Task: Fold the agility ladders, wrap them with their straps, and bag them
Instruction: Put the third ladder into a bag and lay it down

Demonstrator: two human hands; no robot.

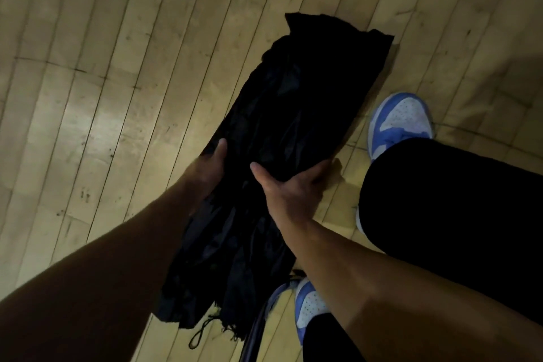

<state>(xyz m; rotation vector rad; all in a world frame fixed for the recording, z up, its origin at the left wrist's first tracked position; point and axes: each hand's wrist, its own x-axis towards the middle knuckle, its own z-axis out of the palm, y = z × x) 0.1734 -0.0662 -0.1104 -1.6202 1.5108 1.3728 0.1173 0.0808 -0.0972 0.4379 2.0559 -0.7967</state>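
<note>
Your left hand (210, 164) and right hand (289, 185) clamp the filled black bag (282, 114); only cinching its drawcord (201, 332) seems left.

I see a dim, soft picture: glare on the floor (88, 126) at left, boards bowing toward the edges.

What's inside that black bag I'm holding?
Not visible: the black bag is opaque, gripped by the left hand and right hand. Only a drawstring hangs from its near end.

Bag (293, 114) between floor (102, 97) and shoes (399, 123).
</note>
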